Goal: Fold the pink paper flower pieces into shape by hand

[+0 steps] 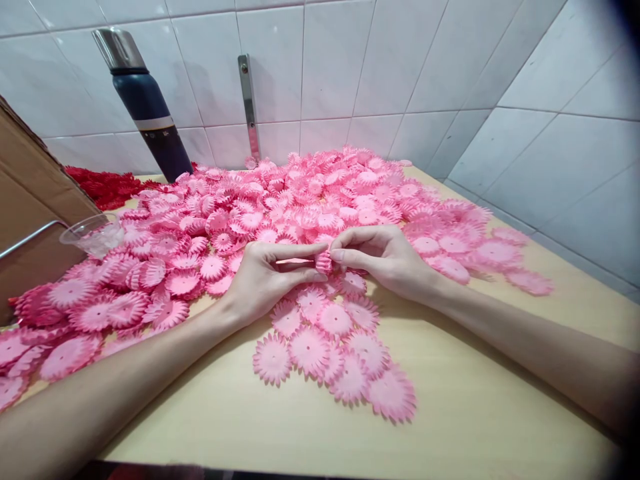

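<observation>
- Pinching the small ruffled piece [324, 261] in the head view, my left hand [257, 277] has it between forefinger and thumb, parted only by the piece's thickness, forefinger on the far side and thumb on the near side
- My right hand [395, 263] meets it from the opposite side, thumb and forefinger drawn close together at its right edge; whether they grip it or merely touch it, I cannot tell
- The piece sits above the table [200, 413], directly between my fingertips, so neither hand is clearly nearer; its longer axis seems to run from far to near, crossing the line between my hands
- It looks compact and strong pink, with close ridges along its side; I cannot make out how many layers it has
- Beyond it spreads a heap of pink discs [300, 193], and nearer me lies a loose cluster of flat discs [311, 351], tooth-edged and paler toward the middle
</observation>
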Motion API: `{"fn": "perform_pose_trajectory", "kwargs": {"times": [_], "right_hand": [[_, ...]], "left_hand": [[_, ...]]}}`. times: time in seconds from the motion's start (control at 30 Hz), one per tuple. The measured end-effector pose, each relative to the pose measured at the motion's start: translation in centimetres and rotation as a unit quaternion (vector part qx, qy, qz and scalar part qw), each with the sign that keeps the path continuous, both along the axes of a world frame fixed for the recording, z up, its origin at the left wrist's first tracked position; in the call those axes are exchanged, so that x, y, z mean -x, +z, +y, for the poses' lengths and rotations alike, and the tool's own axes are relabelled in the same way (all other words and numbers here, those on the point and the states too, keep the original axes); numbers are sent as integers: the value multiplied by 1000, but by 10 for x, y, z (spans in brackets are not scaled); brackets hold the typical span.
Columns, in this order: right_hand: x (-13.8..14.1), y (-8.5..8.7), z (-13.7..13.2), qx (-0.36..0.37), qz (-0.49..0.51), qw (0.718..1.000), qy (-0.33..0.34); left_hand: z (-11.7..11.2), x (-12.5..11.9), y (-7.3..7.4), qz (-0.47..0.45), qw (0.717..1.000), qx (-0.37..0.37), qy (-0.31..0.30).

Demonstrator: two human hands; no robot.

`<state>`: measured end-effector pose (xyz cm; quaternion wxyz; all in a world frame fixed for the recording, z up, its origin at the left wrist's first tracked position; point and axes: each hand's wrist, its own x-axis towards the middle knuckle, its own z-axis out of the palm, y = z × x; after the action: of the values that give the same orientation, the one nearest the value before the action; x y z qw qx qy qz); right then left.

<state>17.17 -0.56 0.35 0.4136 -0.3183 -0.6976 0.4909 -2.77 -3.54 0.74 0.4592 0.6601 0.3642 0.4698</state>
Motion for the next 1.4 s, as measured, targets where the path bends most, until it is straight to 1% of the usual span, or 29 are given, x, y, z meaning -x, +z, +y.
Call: {"fn": "perform_pose_trajectory", "kwargs": {"times": [0.2,0.37,0.53,0.63,0.83,0.93,1.03,1.17,1.4], "right_hand": [[1,0,0,8,14,1000,-10],[1,0,1,16,24,999,-24],[1,0,2,0,33,999,-33],[2,1,1,-12,30,999,-34],[3,2,-2,-23,8,1000,-12],[3,1,-2,-37,-12,999,-9],[3,2,-3,-46,-28,999,0],[3,3,-4,-50,-34,998,6],[2,1,-3,-51,-20,998,-18]], "left_hand": [[1,0,1,-22,999,2,24],[5,2,-1,-46,997,15,55],[3,-1,0,-52,998,1,31],[0,-3,2,-57,998,11,7],[1,-3,3,-45,999,-1,17],[2,-2,2,-42,999,-10,2],[2,-1,1,-18,999,-32,-8],[2,-1,1,3,998,-52,21],[1,0,5,25,996,-68,59]]}}
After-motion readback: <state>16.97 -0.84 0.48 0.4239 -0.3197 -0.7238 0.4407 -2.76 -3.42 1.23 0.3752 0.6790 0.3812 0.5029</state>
